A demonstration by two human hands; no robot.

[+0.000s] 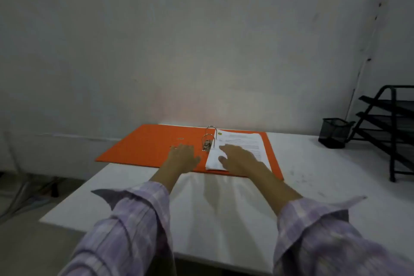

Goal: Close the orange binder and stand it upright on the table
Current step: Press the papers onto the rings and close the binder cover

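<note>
The orange binder (147,143) lies open and flat at the far side of the white table (224,208), its left cover reaching past the table's left edge. Metal rings (209,138) stand up at its spine. A stack of printed paper (237,148) lies on the right cover. My left hand (182,157) rests flat on the left cover beside the rings, fingers apart. Over the paper's near left part lies my right hand (238,159), palm down with fingers spread. Neither hand grips anything.
A black mesh pen cup (333,132) stands at the back right of the table. A black tiered tray rack (389,123) stands beyond it at the right edge. A grey wall rises right behind the table. Floor and cables show at the left.
</note>
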